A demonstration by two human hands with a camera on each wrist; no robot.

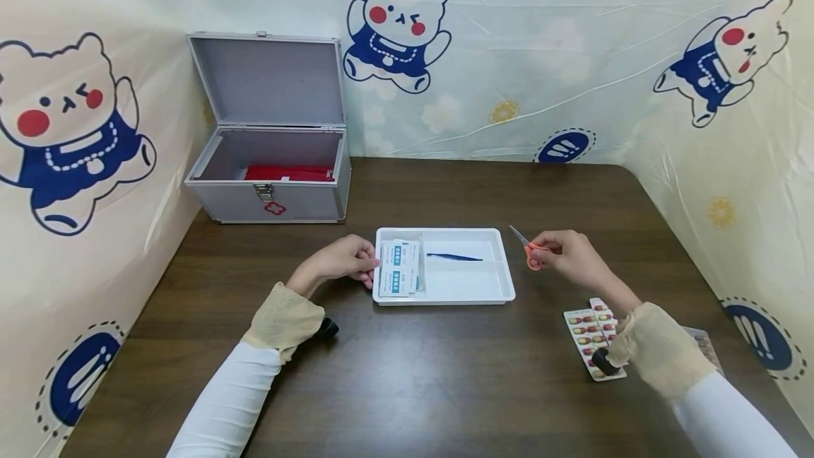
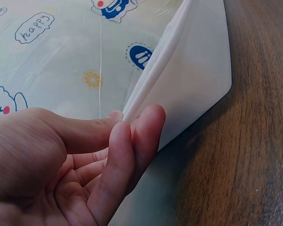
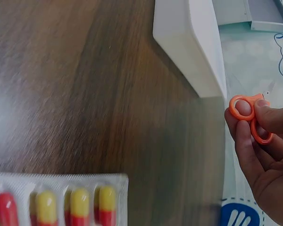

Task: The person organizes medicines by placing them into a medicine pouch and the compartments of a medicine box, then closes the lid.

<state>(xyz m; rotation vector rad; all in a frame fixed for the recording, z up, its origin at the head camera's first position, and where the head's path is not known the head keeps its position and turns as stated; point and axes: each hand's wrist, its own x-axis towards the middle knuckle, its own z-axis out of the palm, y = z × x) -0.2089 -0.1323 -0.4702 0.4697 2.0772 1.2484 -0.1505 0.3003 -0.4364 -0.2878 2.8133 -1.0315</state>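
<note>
A white divided tray (image 1: 464,285) lies mid-table, its left compartment holding blue-and-white packets (image 1: 398,271) and its right part a slim dark-blue tool (image 1: 454,256). My left hand (image 1: 346,259) pinches the tray's left rim; in the left wrist view thumb and fingers close on that edge (image 2: 151,77). Just right of the tray, my right hand (image 1: 572,256) holds small scissors (image 1: 533,257) by their orange handles, blades pointing up and left. The right wrist view shows the orange loops (image 3: 243,107) between thumb and fingers.
An aluminium case (image 1: 273,200) with its lid raised stands at the back left, something red (image 1: 289,173) inside. Blister packs of capsules (image 1: 588,338) lie under my right forearm, with another flat packet (image 1: 702,345) beside them. Patterned sheeting (image 1: 496,41) hangs around the table.
</note>
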